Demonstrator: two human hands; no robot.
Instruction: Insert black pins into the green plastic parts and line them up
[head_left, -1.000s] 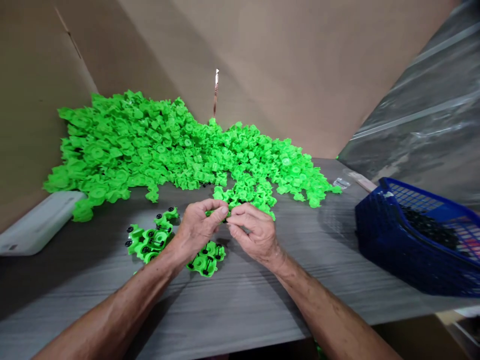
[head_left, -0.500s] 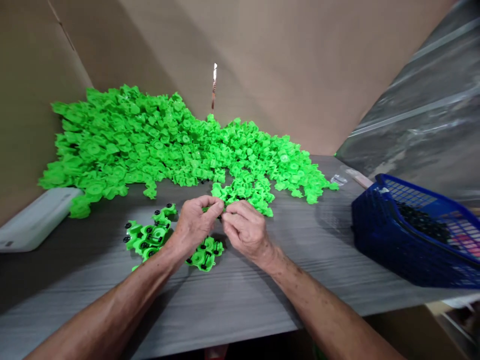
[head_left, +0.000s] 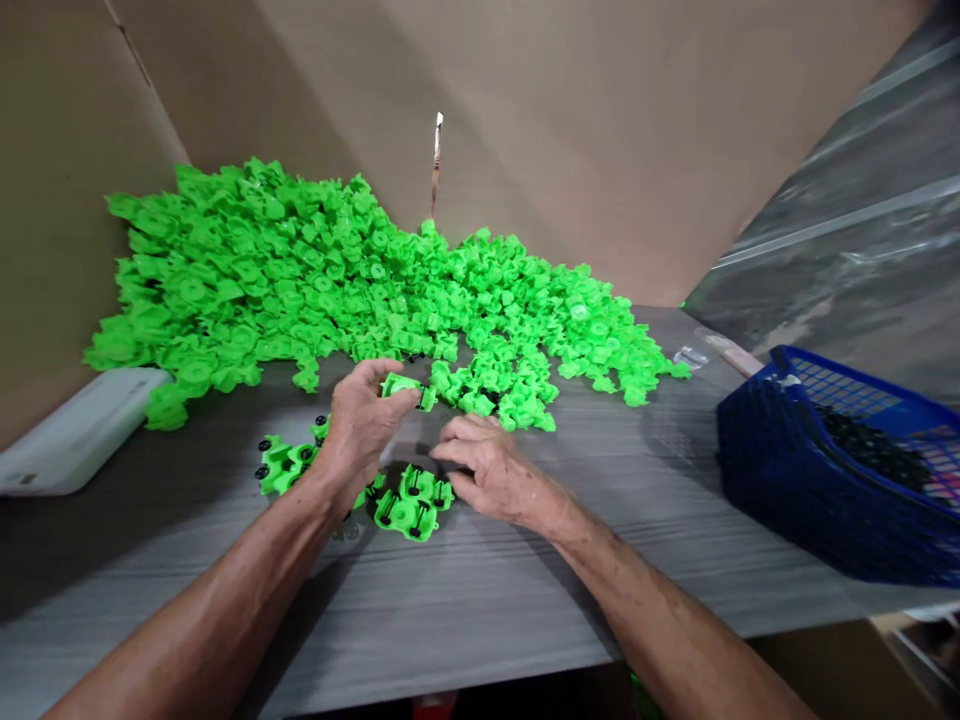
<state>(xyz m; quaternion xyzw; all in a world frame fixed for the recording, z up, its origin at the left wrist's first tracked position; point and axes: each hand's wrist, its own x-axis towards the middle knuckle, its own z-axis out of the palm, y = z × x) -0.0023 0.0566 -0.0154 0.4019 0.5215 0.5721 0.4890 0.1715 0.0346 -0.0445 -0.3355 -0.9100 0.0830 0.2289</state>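
Note:
My left hand (head_left: pixel 364 420) grips a bright green plastic toy car body (head_left: pixel 409 388) between thumb and fingers, above the table. My right hand (head_left: pixel 487 465) is apart from it on the right; its fingers are loosely bent, the thumb spread from them, and nothing shows between them. Just left of the right fingertips lie green car bodies with black wheel axles (head_left: pixel 409 510), underside up. More wheeled green bodies (head_left: pixel 283 466) lie beside my left wrist, partly hidden by the forearm.
A big heap of green plastic parts (head_left: pixel 300 270) lies along the back board. On the right stands a blue basket (head_left: pixel 772 480) holding small black parts (head_left: pixel 870 445). A white plastic box (head_left: pixel 82 430) sits at the left on the grey table (head_left: pixel 480 610).
My hands have come apart: the left has moved left with the green car body, while the right has drawn slightly down and opened. The view has shifted slightly.

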